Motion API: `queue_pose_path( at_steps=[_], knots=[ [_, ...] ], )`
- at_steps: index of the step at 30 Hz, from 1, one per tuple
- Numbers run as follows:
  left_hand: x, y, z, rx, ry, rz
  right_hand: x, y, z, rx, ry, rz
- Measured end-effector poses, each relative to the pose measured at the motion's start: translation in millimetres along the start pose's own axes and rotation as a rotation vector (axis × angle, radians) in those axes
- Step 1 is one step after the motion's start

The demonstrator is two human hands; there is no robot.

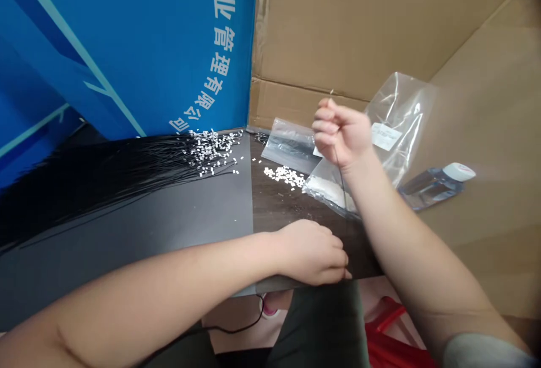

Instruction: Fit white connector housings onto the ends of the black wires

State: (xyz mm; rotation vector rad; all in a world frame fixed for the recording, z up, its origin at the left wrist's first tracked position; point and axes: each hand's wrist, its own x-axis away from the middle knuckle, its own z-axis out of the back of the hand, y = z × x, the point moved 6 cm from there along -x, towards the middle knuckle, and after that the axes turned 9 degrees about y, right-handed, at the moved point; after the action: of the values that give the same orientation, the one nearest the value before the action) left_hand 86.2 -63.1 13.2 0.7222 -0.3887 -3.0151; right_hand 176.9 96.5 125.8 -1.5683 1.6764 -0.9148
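Note:
My right hand [342,131] is raised above the table, its fingers closed in a pinch around a thin black wire [343,187]. A tiny pale tip pokes out above the fingertips, and the wire hangs below the palm. Lower down, my left hand [315,252] rests by the table's front edge with its fingers curled; whatever is inside them is hidden. Beyond it, a pile of small white connector-like pieces [284,176] lies on the table. To the left spreads a big bundle of black wires [105,171], many ending in white pieces [211,151].
A flat clear bag of black wires [289,145] and a larger clear plastic bag [399,114] with white pieces lie behind my right hand. A clear bottle with a white cap [435,185] lies at the right. Cardboard [338,30] and a blue panel [127,30] wall the back.

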Motion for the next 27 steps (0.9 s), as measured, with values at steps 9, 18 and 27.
queue_pose_path(
  at_steps=[9,18,27],
  knots=[
    [7.2,14.7,68.1,0.515,0.048,0.098,-3.2,93.3,28.6,0.018,-0.173,-0.165],
    [82.7,-188.7,136.5,-0.196,0.494,0.808,-4.6,99.9,27.1,0.069,-0.008,0.0],
    [82.8,-182.3,102.1,-0.288,0.172,0.604,-2.2,112.9,23.1,0.136,-0.046,-0.012]
  ],
)
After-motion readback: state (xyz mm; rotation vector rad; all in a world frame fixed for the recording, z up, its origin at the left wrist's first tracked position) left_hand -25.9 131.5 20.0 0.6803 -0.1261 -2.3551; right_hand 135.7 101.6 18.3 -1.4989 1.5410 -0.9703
